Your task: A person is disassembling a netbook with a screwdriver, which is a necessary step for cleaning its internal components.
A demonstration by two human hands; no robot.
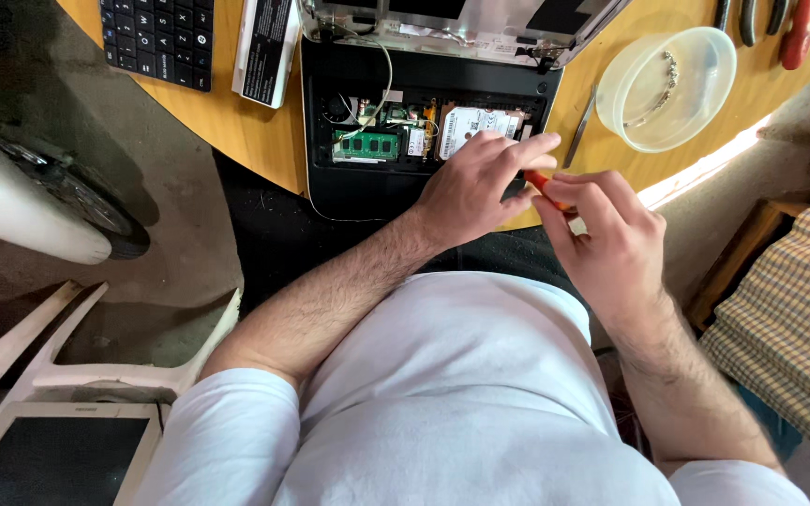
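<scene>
A white rectangular label (476, 126) covers the silver hard drive inside the opened black laptop, partly under the left hand's fingers. A white slab with a dark printed label (263, 56) lies on the wooden table beside the keyboard. On the floor (bottom left) rests a dark, white-framed screen panel (53, 456).

A black keyboard (157, 39) lies at the far left of the wooden table (255, 131), with a white battery pack (266, 47) just beside it. Tweezers (581, 129) rest to the right of the middle, next to a clear plastic bowl (667, 89) (a small chain lies inside). Red-handled and dark tools (772, 23) sit at the far right edge. Below left stand a white plastic chair (67, 356) and a framed screen (53, 454). A checked cloth (789, 328) lies right.
</scene>
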